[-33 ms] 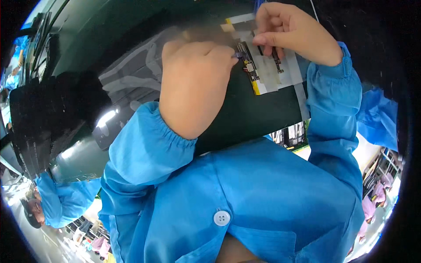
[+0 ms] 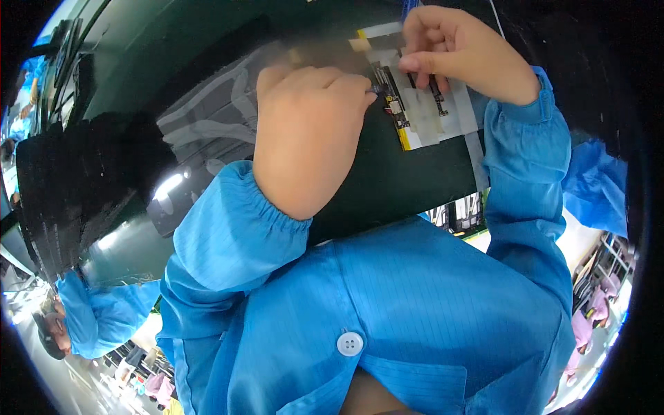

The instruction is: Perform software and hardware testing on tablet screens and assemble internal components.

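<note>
My left hand [image 2: 310, 131], back upward, is closed in a loose fist left of the circuit boards. Beside its index finger shows a small dark purplish tip [image 2: 377, 89], touching or just above the nearer circuit board [image 2: 395, 108]; what the hand holds is mostly hidden. My right hand [image 2: 465, 54] curls over the other circuit board [image 2: 438, 97], thumb and index finger pinched together. Anything in that pinch is too small to make out. Both narrow dark boards lie on a white backing sheet [image 2: 468, 119] with yellow edges and translucent tape [image 2: 424, 114].
Dark green mat [image 2: 387, 180] covers the table. A clear plastic sheet [image 2: 207, 114] lies to the left. Behind my right fingers stands a blue thing [image 2: 409, 8]. Blue cloth [image 2: 596, 183] hangs at right. Another person in blue [image 2: 104, 315] sits at lower left.
</note>
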Available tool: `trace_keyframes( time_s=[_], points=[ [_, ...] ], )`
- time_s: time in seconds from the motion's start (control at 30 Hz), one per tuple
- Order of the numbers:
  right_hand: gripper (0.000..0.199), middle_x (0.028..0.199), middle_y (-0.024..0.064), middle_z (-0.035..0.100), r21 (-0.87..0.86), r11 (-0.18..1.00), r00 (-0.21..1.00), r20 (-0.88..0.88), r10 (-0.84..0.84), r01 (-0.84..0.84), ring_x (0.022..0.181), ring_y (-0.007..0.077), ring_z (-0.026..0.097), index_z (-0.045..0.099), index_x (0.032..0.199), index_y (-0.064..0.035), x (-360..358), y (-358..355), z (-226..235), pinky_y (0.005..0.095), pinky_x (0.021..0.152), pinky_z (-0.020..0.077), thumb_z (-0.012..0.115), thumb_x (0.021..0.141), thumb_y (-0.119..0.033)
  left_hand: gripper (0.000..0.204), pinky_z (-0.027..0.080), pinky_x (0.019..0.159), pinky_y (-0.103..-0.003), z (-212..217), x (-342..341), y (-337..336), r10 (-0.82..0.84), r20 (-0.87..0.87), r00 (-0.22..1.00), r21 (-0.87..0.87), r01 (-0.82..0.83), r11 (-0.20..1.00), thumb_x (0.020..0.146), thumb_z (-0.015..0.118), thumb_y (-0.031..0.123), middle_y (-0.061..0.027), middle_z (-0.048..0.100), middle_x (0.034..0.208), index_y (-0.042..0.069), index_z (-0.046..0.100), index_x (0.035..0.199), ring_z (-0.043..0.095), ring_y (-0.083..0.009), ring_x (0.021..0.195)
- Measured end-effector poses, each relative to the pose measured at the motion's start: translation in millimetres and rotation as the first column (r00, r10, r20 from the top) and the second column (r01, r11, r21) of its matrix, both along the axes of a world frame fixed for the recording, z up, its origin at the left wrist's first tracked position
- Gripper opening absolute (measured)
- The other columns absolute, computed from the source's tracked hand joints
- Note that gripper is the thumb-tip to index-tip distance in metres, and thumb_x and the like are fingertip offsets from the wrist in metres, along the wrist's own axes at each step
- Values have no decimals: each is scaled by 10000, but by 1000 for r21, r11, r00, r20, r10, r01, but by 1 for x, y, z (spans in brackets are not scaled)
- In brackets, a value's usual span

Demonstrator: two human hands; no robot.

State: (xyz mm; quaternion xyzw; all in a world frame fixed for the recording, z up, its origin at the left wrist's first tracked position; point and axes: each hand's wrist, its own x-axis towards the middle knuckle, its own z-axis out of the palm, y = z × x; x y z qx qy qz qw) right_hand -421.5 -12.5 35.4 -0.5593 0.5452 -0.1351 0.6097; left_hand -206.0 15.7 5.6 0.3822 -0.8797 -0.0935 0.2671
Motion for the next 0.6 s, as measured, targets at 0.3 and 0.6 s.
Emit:
trace_keyframes(
  time_s=[0.3,0.6],
  points=[
    [197,704,35,582,-361,924,992,-66,109,-126,575,74,559,516,848,-61,-32,15,-16,194,471,443,613,824,-231,64,353,792,-382,-2,-36,15,-23,50,998,-20,24,1000,713,562,103,-30,586,705,113,615,748,548,-201,748],
    [185,687,15,555,-345,928,981,-171,88,-143,604,73,512,571,801,-47,-30,18,-10,211,538,438,694,739,-170,64,355,735,-352,-3,-47,17,3,108,994,-60,4,998,716,635,160,-11,610,712,120,644,765,552,-192,728]
  ],
)
